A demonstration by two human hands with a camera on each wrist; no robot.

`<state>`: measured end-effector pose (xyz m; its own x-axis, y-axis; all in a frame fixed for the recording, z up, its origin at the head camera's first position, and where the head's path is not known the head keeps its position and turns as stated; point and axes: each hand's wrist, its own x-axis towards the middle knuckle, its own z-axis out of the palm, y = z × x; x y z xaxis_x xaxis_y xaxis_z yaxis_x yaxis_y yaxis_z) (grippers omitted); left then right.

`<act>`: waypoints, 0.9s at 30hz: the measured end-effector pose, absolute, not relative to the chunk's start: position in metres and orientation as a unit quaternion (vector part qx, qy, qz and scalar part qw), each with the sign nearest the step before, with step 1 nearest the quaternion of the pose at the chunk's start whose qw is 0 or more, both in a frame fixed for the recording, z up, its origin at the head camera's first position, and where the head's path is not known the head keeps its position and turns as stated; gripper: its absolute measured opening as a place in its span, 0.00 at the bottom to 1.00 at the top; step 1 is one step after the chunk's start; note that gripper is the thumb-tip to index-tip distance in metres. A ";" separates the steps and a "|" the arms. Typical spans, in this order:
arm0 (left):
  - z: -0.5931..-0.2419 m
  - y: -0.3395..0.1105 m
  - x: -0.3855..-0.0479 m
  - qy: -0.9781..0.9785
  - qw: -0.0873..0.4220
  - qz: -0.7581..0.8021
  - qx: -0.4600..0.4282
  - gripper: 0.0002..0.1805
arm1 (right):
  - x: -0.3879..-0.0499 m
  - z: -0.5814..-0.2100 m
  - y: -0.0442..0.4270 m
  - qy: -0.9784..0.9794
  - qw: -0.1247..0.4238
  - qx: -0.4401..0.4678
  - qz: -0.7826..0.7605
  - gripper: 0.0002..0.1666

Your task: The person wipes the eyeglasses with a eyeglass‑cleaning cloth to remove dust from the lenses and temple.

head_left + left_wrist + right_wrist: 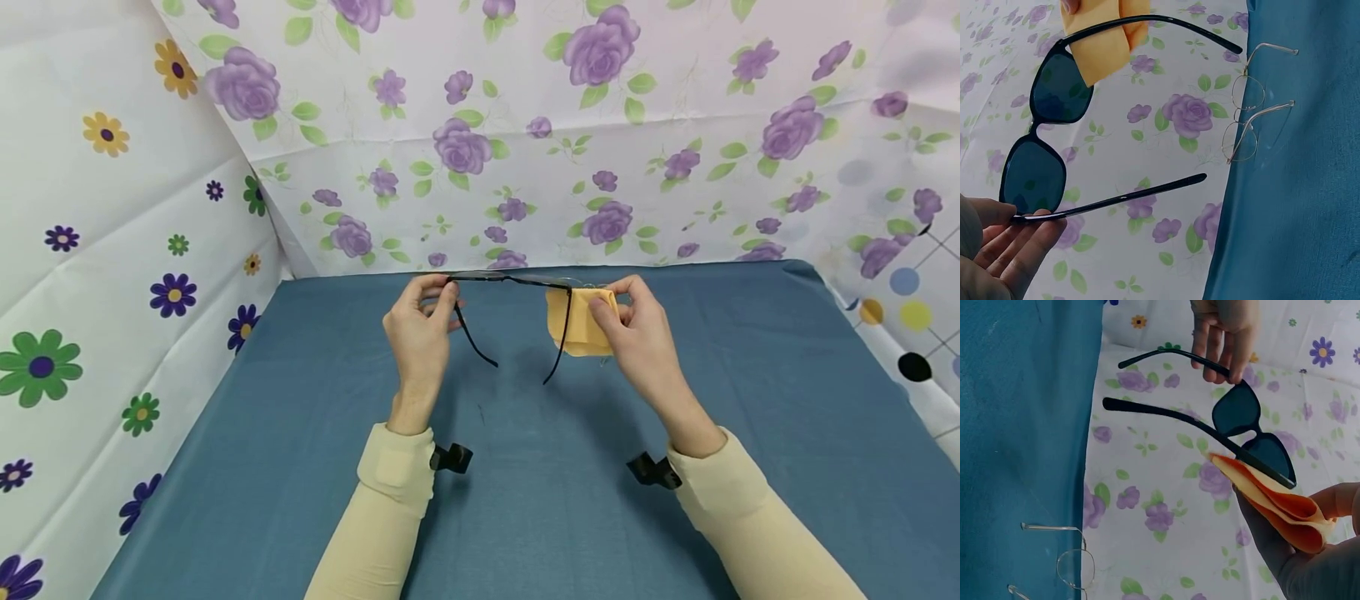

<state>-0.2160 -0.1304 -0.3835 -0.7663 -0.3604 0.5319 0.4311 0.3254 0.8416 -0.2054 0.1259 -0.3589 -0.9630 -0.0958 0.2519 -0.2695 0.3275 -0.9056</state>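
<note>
Black-framed sunglasses (1034,174) with dark lenses are held up above the table, both temples unfolded. My left hand (420,333) pinches them at one hinge corner, thumb and fingertips on the frame, as the left wrist view shows. My right hand (637,333) grips a folded yellow cleaning cloth (581,325) between thumb and fingers. The cloth overlaps the far lens beside the other temple; whether it presses on the glass I cannot tell. In the right wrist view the cloth's folds (1272,503) stand just below that temple.
Thin wire-rimmed glasses (1266,107) lie by the far edge of the blue-covered table (525,500), temples unfolded; in the head view they are mostly hidden. A flower-print sheet (420,108) hangs behind the table, and another sheet (150,225) hangs at the left.
</note>
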 end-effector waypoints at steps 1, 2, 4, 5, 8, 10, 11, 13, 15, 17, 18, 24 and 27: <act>-0.384 -0.130 -0.216 -0.740 0.339 -0.581 -0.023 0.10 | -0.205 -0.360 0.125 -0.808 0.079 0.110 0.574 0.21; -0.384 -0.130 -0.216 -0.740 0.338 -0.581 -0.024 0.10 | -0.206 -0.362 0.123 -0.806 0.084 0.108 0.577 0.21; -0.385 -0.130 -0.216 -0.740 0.335 -0.583 -0.026 0.10 | -0.206 -0.364 0.121 -0.800 0.095 0.105 0.583 0.20; -0.385 -0.129 -0.216 -0.739 0.334 -0.584 -0.027 0.10 | -0.206 -0.364 0.121 -0.798 0.100 0.106 0.585 0.19; -0.385 -0.128 -0.216 -0.736 0.330 -0.590 -0.033 0.10 | -0.206 -0.365 0.119 -0.792 0.111 0.117 0.588 0.18; -0.384 -0.127 -0.216 -0.733 0.328 -0.595 -0.034 0.10 | -0.206 -0.366 0.119 -0.789 0.111 0.131 0.590 0.18; -0.384 -0.127 -0.216 -0.732 0.326 -0.598 -0.035 0.10 | -0.206 -0.366 0.119 -0.784 0.110 0.139 0.594 0.18; -0.383 -0.126 -0.216 -0.728 0.321 -0.604 -0.035 0.10 | -0.208 -0.368 0.119 -0.771 0.107 0.159 0.607 0.19; -0.383 -0.125 -0.216 -0.725 0.317 -0.611 -0.036 0.10 | -0.208 -0.369 0.120 -0.756 0.102 0.176 0.623 0.23; -0.382 -0.124 -0.216 -0.721 0.315 -0.616 -0.038 0.10 | -0.209 -0.370 0.120 -0.740 0.096 0.184 0.640 0.24; -0.382 -0.123 -0.215 -0.720 0.314 -0.617 -0.040 0.10 | -0.210 -0.370 0.121 -0.736 0.093 0.185 0.645 0.24; -0.381 -0.118 -0.212 -0.728 0.313 -0.607 -0.062 0.11 | -0.211 -0.370 0.123 -0.735 0.096 0.137 0.657 0.21; -0.381 -0.115 -0.210 -0.729 0.314 -0.604 -0.076 0.11 | -0.212 -0.371 0.124 -0.733 0.104 0.114 0.663 0.23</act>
